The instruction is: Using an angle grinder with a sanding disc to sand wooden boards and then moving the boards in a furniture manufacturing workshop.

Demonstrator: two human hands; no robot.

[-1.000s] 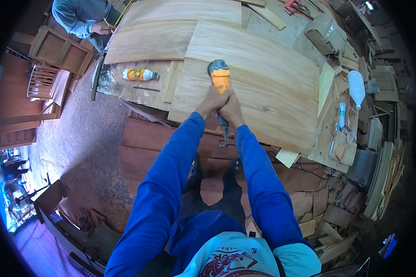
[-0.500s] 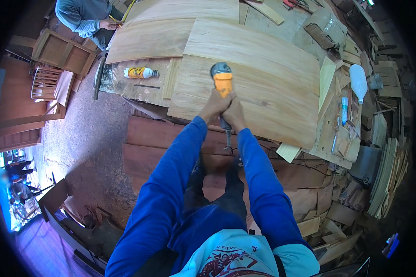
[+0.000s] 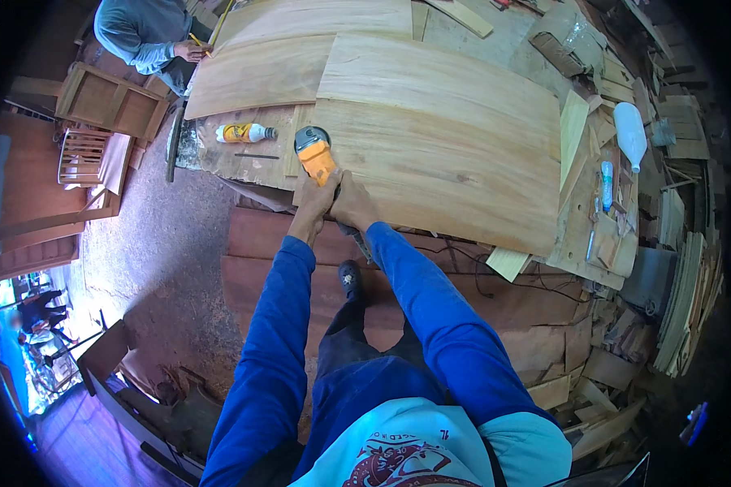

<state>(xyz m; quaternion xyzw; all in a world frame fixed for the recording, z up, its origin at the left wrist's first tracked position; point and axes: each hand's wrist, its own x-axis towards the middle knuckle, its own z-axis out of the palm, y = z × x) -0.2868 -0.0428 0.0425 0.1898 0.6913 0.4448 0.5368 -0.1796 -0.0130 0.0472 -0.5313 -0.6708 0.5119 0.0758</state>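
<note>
Both my hands are closed around an orange disc sander (image 3: pixel 317 159) with a round grey head. My left hand (image 3: pixel 313 204) wraps its left side and my right hand (image 3: pixel 353 201) grips it from the right, close together. The sander's head is at the left edge of a pale wooden panel (image 3: pixel 447 162) lying on the workbench. Its rear end hangs past the panel's near edge, partly hidden by my right wrist. Whether the disc touches the wood cannot be seen.
A bottle with a yellow label (image 3: pixel 246 133) lies left of the sander. At the far left a person in a grey-blue sleeve (image 3: pixel 138 36) holds a yellow pencil-like stick. A white jug (image 3: pixel 629 136) and wood offcuts lie at right. A dark cord (image 3: pixel 536 286) trails below the bench.
My hands have swept the sander leftward across the panel to its left edge, tilting its head to the left. My view has shifted slightly.
</note>
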